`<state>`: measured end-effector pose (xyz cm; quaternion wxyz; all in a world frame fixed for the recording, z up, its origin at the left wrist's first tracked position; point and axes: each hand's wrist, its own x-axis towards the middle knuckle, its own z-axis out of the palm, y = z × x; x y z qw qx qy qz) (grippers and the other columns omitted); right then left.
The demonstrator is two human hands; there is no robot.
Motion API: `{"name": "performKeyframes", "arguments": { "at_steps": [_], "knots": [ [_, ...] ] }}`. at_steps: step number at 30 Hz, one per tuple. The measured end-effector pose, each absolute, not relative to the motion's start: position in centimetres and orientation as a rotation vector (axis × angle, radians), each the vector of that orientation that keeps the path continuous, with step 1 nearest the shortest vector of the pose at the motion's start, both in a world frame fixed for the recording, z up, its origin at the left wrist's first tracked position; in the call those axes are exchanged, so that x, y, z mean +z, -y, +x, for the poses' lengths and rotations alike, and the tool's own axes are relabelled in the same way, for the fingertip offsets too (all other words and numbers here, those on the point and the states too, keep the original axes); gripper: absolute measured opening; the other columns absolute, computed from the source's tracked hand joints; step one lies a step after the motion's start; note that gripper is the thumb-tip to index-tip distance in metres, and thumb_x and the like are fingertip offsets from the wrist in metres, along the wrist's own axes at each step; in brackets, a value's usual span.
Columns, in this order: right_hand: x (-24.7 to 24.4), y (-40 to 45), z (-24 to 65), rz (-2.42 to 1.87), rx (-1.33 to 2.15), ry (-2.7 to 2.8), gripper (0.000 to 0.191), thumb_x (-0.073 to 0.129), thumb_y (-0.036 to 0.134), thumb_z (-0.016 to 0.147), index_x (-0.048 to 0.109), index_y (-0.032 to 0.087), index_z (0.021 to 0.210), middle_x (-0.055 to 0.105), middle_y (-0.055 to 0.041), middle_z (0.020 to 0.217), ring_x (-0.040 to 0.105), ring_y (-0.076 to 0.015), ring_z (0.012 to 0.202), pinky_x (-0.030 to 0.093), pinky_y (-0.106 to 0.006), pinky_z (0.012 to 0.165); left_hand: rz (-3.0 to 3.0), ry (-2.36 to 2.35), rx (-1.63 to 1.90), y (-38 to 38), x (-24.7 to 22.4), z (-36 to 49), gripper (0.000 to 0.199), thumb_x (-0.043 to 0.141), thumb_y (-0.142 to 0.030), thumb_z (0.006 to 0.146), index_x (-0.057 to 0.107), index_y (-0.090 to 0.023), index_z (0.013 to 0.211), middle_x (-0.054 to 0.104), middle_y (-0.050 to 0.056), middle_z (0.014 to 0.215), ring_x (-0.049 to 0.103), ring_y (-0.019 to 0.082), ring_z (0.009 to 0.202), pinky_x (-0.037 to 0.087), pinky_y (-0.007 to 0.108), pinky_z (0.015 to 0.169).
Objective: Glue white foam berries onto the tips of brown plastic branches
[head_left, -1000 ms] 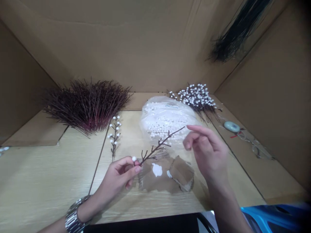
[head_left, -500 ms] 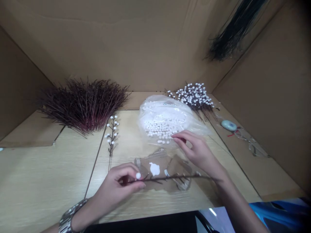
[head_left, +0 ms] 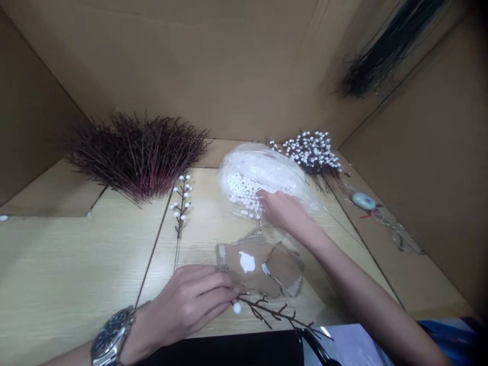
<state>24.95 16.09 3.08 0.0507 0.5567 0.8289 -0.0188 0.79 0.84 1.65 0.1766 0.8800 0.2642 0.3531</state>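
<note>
My left hand (head_left: pixel 202 300), with a watch on its wrist, pinches a brown artificial twig (head_left: pixel 280 314) near one end. One white foam ball (head_left: pixel 237 308) sits on the twig close to my fingertips; its other side stems are bare. My right hand (head_left: pixel 280 206) reaches into the opening of a clear plastic bag (head_left: pixel 263 157) full of small white balls (head_left: pixel 244 190). Its thumb touches the balls, and the other fingertips are hidden in the bag. Between the hands lies a torn piece of cardboard (head_left: pixel 229 256) bearing a blob of white glue (head_left: pixel 247 262).
A large bundle of bare brown twigs (head_left: pixel 141 157) lies at the back left. One twig with white balls (head_left: pixel 182 206) lies beside it. A pile of ball-tipped twigs (head_left: pixel 314 152) is at the back right. Eyeglasses (head_left: pixel 396 229) and a pale blue oval object (head_left: pixel 363 201) lie right.
My right hand has moved from the bag's near edge deeper into the balls. My left hand has turned, so the twig now slants down to the right, nearer to me.
</note>
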Motion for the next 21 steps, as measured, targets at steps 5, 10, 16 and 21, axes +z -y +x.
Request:
{"name": "performKeyframes", "arguments": {
  "at_steps": [5, 10, 16, 21],
  "knots": [
    [2.7, -17.2, 24.6, 1.752, -0.031, -2.498, 0.032, 0.036, 0.027, 0.103, 0.066, 0.015, 0.109, 0.072, -0.0174, 0.086, 0.069, -0.0294, 0.076, 0.037, -0.033, 0.063, 2.554, -0.755, 1.003, -0.7, 1.8, 0.8, 0.012, 0.062, -0.01, 0.095, 0.071, -0.013, 0.103, 0.078, 0.006, 0.09, 0.067, 0.018, 0.066, 0.049, 0.029, 0.054],
    [3.0, -16.7, 24.2, 1.697, -0.097, -2.615, 0.021, 0.046, 0.025, 0.1, 0.063, 0.018, 0.11, 0.072, -0.0117, 0.099, 0.067, -0.0232, 0.083, 0.036, -0.03, 0.066, 2.47, -0.771, 0.987, -0.9, 1.2, 0.7, 0.012, 0.062, -0.01, 0.096, 0.07, -0.013, 0.103, 0.078, 0.006, 0.09, 0.069, 0.018, 0.069, 0.052, 0.029, 0.057],
    [2.1, -16.7, 24.4, 1.73, -0.232, -2.713, 0.017, 0.047, 0.018, 0.098, 0.062, 0.015, 0.105, 0.069, -0.0118, 0.098, 0.062, -0.0203, 0.081, 0.038, -0.029, 0.07, 2.148, -0.915, 0.974, -1.3, 0.7, 0.7, 0.006, 0.068, -0.011, 0.093, 0.074, -0.014, 0.093, 0.077, 0.008, 0.089, 0.073, 0.018, 0.08, 0.056, 0.025, 0.067],
    [1.5, -17.2, 25.0, 1.73, -0.372, -2.781, 0.018, 0.047, 0.014, 0.095, 0.064, 0.016, 0.089, 0.068, -0.0105, 0.094, 0.06, -0.0189, 0.082, 0.04, -0.029, 0.076, 1.684, -1.068, 1.014, -1.8, 0.5, 0.8, 0.006, 0.079, -0.016, 0.084, 0.076, -0.018, 0.079, 0.075, 0.005, 0.083, 0.071, 0.016, 0.074, 0.054, 0.022, 0.063]
  ]
}}
